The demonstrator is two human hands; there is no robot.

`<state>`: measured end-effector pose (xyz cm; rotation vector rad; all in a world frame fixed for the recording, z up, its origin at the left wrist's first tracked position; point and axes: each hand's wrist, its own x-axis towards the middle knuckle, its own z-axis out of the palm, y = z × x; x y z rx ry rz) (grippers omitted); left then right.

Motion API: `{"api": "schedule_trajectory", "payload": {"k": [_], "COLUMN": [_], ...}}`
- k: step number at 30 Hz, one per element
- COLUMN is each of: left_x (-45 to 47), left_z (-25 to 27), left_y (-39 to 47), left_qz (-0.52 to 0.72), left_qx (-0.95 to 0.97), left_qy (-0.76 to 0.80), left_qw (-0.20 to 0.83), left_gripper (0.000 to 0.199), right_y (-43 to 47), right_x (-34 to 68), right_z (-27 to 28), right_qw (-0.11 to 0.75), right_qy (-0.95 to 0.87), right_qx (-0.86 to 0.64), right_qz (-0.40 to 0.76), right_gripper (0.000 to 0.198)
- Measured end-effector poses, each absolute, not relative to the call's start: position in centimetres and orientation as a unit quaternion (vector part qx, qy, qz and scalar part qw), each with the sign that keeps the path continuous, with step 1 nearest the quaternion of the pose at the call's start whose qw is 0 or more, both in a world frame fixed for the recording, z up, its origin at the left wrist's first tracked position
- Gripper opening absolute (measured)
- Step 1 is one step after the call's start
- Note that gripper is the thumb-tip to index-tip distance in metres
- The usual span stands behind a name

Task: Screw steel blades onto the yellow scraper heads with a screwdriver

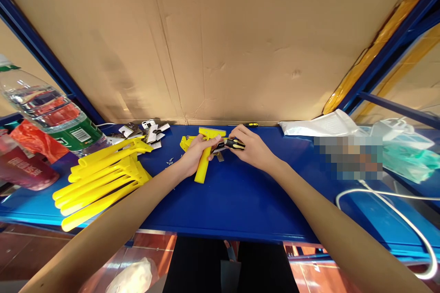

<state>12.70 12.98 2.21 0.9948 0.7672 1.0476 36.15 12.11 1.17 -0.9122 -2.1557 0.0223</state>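
My left hand (195,155) is wrapped round a yellow T-shaped plastic handle (203,171), which stands nearly upright with its crossbar at the top. In my right hand (252,146) is a screwdriver (237,144) with a black-and-yellow grip, pointing left towards the handle's head; its tip is hidden between my hands. Behind my left fingers, another yellow piece (185,142) shows in part. A small flat metal piece (219,157) lies on the blue table just below my hands. Several tiny metal bits (169,162), which look like screws, are scattered left of my left hand.
Several yellow handles (99,187) are piled at left, beside a large water bottle (68,114) and a red cup (25,162). Black-and-white cards (153,133) lie behind. Another black-and-yellow tool (252,124) rests by the cardboard wall (233,45). At right are a white packet (312,124) and a cable (395,215).
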Motion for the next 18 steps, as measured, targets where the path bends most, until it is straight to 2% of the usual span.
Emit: {"api": "schedule_trajectory", "payload": {"k": [14, 18], "left_x": [12.54, 12.6], "left_z": [1.69, 2.17], "left_y": [13.31, 13.22], "left_qz": [0.477, 0.486], "left_qx": [0.455, 0.449], "left_qy": [0.339, 0.349], "left_qw": [0.671, 0.664], "left_gripper": [0.062, 0.058], "right_y": [12.05, 12.12], "right_x": [36.14, 36.15], "right_z": [1.21, 1.13], "right_qw": [0.388, 0.39], "right_qy": [-0.849, -0.848], "right_qx": [-0.359, -0.359], "right_qz": [0.01, 0.004], "right_gripper": [0.007, 0.006]}}
